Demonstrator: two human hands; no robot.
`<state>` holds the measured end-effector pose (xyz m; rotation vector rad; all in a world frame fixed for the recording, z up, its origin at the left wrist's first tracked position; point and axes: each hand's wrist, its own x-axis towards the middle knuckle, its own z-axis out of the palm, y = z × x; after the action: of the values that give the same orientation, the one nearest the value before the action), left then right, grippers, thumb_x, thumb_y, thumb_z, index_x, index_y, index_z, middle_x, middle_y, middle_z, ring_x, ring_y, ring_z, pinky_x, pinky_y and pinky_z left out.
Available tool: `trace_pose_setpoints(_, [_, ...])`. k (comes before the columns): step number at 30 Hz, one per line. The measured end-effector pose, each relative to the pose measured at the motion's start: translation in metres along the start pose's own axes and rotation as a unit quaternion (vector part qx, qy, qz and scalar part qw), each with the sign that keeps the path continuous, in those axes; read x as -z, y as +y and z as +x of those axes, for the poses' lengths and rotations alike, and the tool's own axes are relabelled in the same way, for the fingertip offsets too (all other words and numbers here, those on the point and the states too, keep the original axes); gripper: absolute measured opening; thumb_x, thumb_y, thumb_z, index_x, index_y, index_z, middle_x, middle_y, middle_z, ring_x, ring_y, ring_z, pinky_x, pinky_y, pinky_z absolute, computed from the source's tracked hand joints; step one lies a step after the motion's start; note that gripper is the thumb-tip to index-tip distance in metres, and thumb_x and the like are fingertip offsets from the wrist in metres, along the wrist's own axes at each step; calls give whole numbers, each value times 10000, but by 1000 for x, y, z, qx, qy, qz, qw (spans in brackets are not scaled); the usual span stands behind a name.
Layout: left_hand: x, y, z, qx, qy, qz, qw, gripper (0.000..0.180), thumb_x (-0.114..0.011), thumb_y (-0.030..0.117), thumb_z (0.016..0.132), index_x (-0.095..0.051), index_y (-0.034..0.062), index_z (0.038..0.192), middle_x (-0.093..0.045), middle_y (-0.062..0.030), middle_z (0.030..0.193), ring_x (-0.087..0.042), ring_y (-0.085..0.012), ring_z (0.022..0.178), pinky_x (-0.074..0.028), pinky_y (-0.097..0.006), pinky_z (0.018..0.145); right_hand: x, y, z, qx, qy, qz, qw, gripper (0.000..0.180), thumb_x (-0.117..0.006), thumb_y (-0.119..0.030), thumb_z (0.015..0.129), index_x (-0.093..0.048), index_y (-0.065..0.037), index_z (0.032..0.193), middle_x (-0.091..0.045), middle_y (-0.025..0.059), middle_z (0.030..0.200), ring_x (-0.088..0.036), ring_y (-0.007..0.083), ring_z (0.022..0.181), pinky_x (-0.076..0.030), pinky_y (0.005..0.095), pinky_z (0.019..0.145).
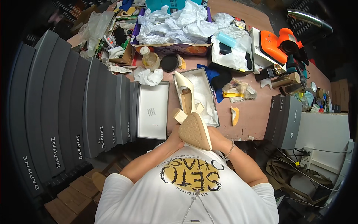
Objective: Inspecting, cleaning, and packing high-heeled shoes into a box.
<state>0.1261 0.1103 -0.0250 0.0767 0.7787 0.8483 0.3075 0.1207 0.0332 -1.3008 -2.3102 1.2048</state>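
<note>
Two cream block-heeled shoes are held up in front of my chest. The nearer shoe (194, 131) shows its tan patterned sole, toe pointing down towards me. The farther shoe (185, 85) has its pointed toe away from me and its open inside showing. My left hand (175, 138) and my right hand (216, 137) close in on the pair from either side. Most of their fingers are hidden behind the nearer shoe. Beyond and below the shoes is an open grey shoebox (213, 108) lined with white tissue paper (199, 87).
Left of the shoebox lies a white-lined box lid (153, 108). Dark grey shoeboxes (71, 112) are stacked high on the left, with more boxes (285, 121) at right. Behind are a carton of crumpled tissue (171, 48), a yellow-handled brush (234, 95) and an orange tool (274, 47).
</note>
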Motion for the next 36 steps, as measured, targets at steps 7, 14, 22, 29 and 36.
trace_pose_setpoints(7, [2,-7,1,10,38,65,997,314,-539,150,946,-493,11,1225,-603,-104,1138,-629,-184,990,-543,-318,819,-42,23,-4,-4,109,48,993,208,-637,-192,807,-632,-11,911,-649,187,794,-662,312,737,-536,396,621])
trace_pose_setpoints(14, [-2,3,2,-35,-26,76,996,250,-574,86,932,-523,61,1175,-612,-57,1078,-624,-122,978,-556,-256,758,-27,4,3,-56,107,-34,992,173,-627,-159,801,-645,-13,892,-658,197,861,-653,347,754,-526,420,625])
trace_pose_setpoints(22, [-7,5,-2,-33,4,113,993,290,-495,144,972,-499,15,1232,-591,-102,1170,-620,-179,1017,-540,-320,845,16,6,-5,-8,-74,51,996,189,-631,-152,795,-659,-3,908,-649,192,886,-630,375,793,-506,431,717])
trace_pose_setpoints(29, [-11,5,1,-11,110,-18,994,343,-599,279,913,-522,136,1215,-574,-81,1153,-593,-253,1052,-518,-463,896,18,0,-26,-46,77,50,995,144,-649,-95,797,-666,-11,913,-627,154,851,-618,327,746,-501,382,682])
trace_pose_setpoints(36, [-10,5,0,9,68,-7,998,292,-577,227,930,-524,113,1193,-590,-68,1115,-612,-205,1007,-544,-380,841,-15,-5,-2,-17,95,-140,985,151,-620,-142,804,-665,-49,915,-610,110,880,-644,282,693,-528,377,586])
